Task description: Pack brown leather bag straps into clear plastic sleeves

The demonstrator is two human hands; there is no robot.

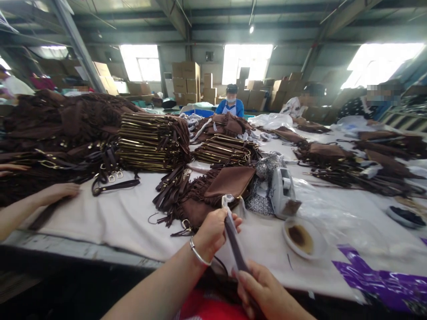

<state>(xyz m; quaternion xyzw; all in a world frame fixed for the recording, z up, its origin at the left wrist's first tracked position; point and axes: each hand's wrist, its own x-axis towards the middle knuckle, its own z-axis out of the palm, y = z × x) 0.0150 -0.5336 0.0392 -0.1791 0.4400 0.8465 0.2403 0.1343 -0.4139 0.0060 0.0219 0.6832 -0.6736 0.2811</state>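
Left hand [213, 231] pinches strap [235, 247] top, right hand [267, 291] grips its bottom; long axis near-upright, top leaning left

left hand [213, 232], right hand [265, 291]: tight grip each

Gold-framed brown bags [150, 142] are sitting stacked on the white table cover [116, 211], a tape dispenser [283, 193] and a dish of brown paste [302, 238] standing nearer. A co-worker's hand [59, 191] is resting at left; cardboard boxes [186, 82] are standing behind.

Bag factory: stacked bags [150, 142], cartons [187, 82]
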